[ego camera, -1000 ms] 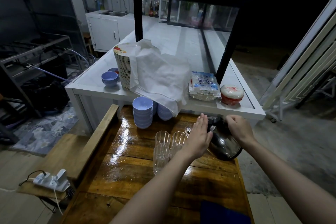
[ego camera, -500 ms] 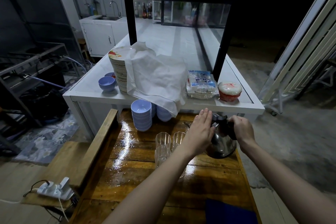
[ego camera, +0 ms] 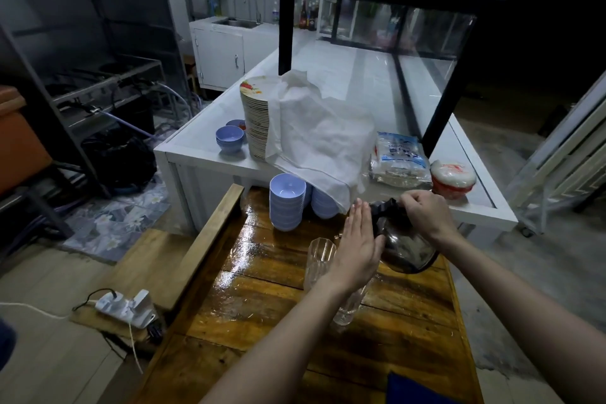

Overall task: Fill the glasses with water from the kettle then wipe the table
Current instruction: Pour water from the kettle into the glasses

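Since a moment ago the kettle (ego camera: 405, 241) has come up off the table (ego camera: 262, 298) and tipped over toward the glasses. It is the pouring step, just starting. I can't see any water coming out yet.

The right hand (ego camera: 426, 213) is curled tight around the black handle at the top of the kettle. The left hand (ego camera: 357, 248) is flat, with its fingers (ego camera: 355, 216) straight and pressed together. Its palm rests against the side of the kettle to steady it.

One glass (ego camera: 319, 256) stands just left of the flat fingers. The second glass (ego camera: 349, 305) is mostly hidden under the left hand and wrist, so only its bottom shows. The spout is hidden behind the left hand too, so I can't tell which glass it points at.

Next, I think the kettle needs to tip a bit more, slowly, with the spout right over a glass. The table is shiny and wet. A blue cloth (ego camera: 413, 389) lies near the front edge, behind both wrists, ready for wiping later.
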`<state>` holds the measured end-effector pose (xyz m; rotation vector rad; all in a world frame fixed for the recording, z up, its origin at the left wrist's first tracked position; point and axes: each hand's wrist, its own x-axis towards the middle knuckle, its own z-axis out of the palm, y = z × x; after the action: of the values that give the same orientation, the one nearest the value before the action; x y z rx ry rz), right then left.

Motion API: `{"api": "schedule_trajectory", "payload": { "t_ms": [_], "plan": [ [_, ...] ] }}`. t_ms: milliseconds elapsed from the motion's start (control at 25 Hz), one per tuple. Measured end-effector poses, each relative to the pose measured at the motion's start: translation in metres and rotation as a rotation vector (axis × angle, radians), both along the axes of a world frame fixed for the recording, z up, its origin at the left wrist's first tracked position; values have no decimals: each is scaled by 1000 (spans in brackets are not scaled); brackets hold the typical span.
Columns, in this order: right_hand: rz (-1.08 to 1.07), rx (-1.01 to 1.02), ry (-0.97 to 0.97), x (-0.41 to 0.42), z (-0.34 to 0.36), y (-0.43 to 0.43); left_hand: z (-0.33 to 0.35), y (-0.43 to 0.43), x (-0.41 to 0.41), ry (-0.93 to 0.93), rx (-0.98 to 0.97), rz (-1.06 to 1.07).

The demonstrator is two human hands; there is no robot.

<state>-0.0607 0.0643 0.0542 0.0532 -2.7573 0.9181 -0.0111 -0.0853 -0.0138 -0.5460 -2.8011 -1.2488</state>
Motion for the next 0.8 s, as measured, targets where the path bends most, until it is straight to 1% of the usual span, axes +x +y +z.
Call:
{"api": "schedule_trajectory", "payload": {
  "t_ms": [240, 520, 800],
  "plan": [
    [82, 168, 40, -17, -3, -18, -9, -10, 1, -66, 85, 64],
    [142, 254, 69, -19, 1, -35, -18, -15, 4, -77, 151, 113],
    [188, 342, 78, -20, 4, -40, -22, -16, 5, -81, 163, 135]
  ]
}}
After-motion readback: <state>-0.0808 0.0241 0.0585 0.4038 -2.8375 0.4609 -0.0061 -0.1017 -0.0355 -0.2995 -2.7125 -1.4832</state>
